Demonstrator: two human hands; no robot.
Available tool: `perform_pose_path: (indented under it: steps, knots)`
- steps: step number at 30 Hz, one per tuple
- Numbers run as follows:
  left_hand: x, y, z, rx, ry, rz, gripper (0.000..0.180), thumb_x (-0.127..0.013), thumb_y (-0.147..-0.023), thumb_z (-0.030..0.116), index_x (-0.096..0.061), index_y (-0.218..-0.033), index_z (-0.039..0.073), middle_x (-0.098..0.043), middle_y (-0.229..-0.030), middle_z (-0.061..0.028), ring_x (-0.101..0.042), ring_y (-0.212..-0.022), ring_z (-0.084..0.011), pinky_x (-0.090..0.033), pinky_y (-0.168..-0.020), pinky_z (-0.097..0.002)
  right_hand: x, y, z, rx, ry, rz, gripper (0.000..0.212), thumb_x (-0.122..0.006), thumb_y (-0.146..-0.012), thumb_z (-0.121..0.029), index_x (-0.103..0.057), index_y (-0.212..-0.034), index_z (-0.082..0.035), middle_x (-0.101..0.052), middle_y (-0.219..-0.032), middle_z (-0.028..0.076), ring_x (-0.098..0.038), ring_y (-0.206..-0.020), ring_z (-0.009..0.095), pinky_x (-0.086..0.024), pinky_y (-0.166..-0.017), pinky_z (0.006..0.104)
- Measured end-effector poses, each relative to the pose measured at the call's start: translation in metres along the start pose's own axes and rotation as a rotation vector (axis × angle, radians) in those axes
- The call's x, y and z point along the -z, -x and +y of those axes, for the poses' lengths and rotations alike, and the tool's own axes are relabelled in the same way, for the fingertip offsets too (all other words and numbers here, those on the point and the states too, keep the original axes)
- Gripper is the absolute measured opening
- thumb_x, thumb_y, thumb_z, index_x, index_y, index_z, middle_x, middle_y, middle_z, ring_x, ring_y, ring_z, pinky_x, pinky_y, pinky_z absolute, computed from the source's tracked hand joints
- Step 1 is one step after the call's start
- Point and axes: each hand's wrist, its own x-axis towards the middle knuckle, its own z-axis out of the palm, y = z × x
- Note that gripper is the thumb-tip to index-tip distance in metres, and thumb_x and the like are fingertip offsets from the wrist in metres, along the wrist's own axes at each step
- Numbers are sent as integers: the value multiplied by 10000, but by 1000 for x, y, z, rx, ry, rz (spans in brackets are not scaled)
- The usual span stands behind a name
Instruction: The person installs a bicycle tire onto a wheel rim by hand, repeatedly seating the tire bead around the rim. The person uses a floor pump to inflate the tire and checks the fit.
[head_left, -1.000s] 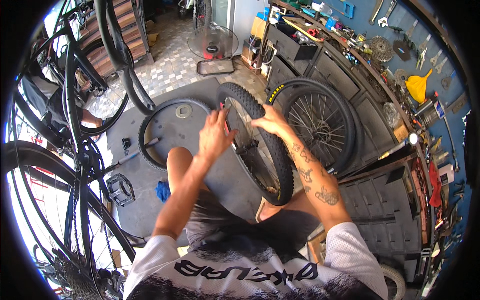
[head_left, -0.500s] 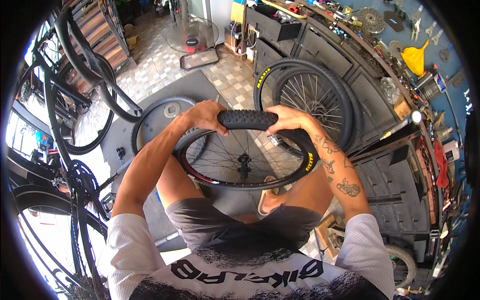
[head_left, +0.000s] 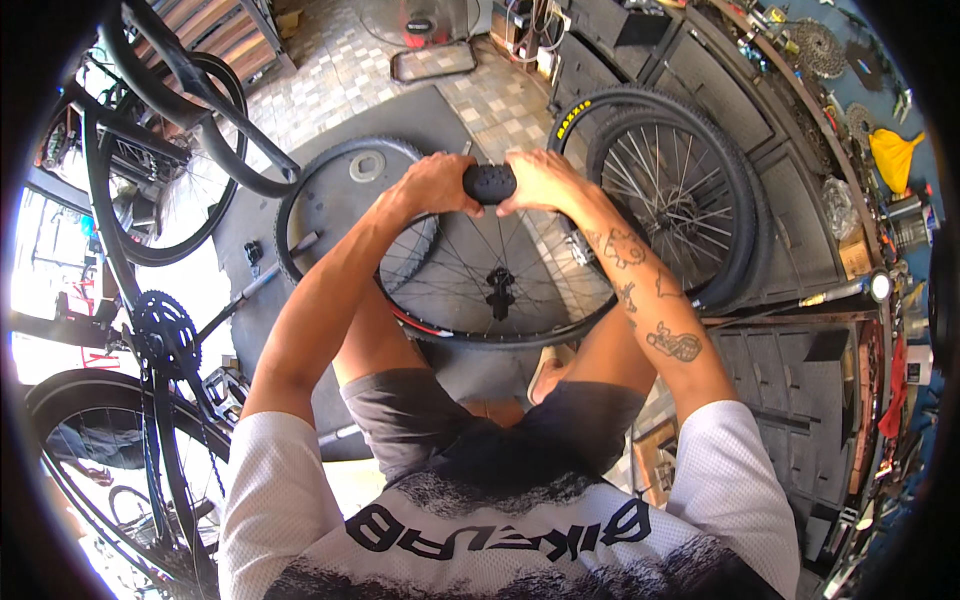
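Observation:
A spoked bicycle wheel stands tilted between my knees, its black hub (head_left: 499, 287) in the middle. Around its rim runs a knobby black tyre (head_left: 490, 184). My left hand (head_left: 435, 184) is wrapped over the far, upper side of the tyre. Close beside it, my right hand (head_left: 545, 181) grips the same stretch, thumbs on the near side and fingers over the top. A short piece of tread shows between the two hands. My forearms cover parts of the wheel's left and right sides. Whether the tyre's edge is fully inside the rim there, I cannot tell.
A loose tyre (head_left: 284, 225) lies on the dark mat at left, with a pale ring (head_left: 367, 166) inside it. Another wheel with tyres (head_left: 668, 200) leans by the grey cabinets at right. A bicycle with a black crankset (head_left: 166, 333) stands at left; tools crowd the right wall.
Both hands have slid closer together along the top of the tyre, leaving less tread between them. The view has shifted, so the surroundings sit further right.

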Motion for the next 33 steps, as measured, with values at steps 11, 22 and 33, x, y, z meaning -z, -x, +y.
perform_pose_path:
  steps: [11,22,33]
  knots:
    - [-30,-11,17,113,-11,231,558,-918,-710,406,-707,-1125,98,-778,-1014,-155,-741,-1009,-390,-580,-859,-521,-33,23,11,-62,-67,438,616,-957,-685,-367,-675,-1152,-80,-763,-1016,115,-748,-944,356,-583,-814,476]
    - [-49,3,13,9,-70,439,614,-923,-684,390,-679,-1159,85,-753,-1054,-128,-726,-1000,-377,-573,-848,-488,-34,29,4,-18,-52,507,634,-965,-636,-359,-664,-1119,-79,-714,-961,93,-721,-924,341,-561,-815,489]
    - [-8,-16,23,7,-58,18,687,-903,-697,466,-708,-1226,74,-770,-1038,-200,-721,-1057,-416,-549,-920,-517,-15,26,11,-111,-78,202,607,-874,-665,-480,-734,-1052,-35,-763,-1033,221,-745,-988,391,-589,-878,482]
